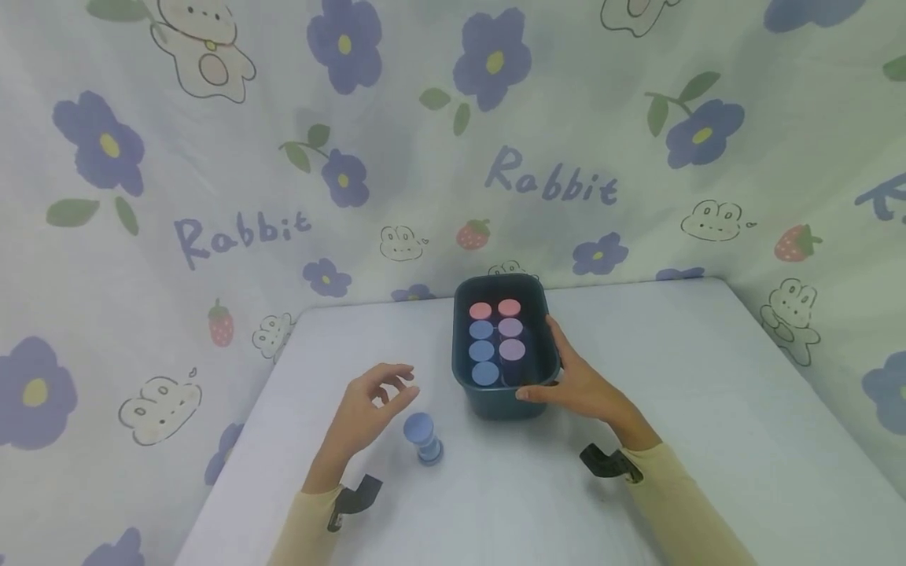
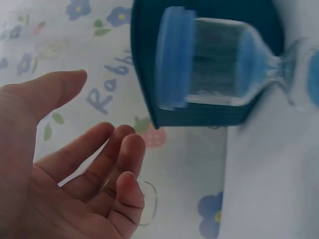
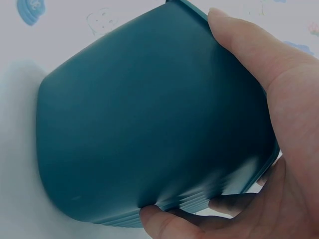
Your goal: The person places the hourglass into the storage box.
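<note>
A blue-capped hourglass (image 1: 421, 439) stands upright on the table, its glass waist and blue sand seen close up in the left wrist view, where the hourglass (image 2: 219, 62) is blurred. Beside and above it my left hand (image 1: 375, 409) hovers with loosely bent fingers, touching nothing; the left wrist view shows the hand (image 2: 84, 174) apart from the glass. My right hand (image 1: 583, 381) grips the dark teal bin (image 1: 506, 405) at its near right corner, thumb at the rim and fingers along the right side. Inside the bin, several hourglasses show pink, blue and purple caps (image 1: 512, 350) in two columns.
The white table (image 1: 679, 377) reaches back to a hanging cloth (image 1: 425, 141) printed with flowers and rabbits. The bin stands toward the table's back edge. Dark straps (image 1: 357, 497) sit on both wrists over pale sleeves.
</note>
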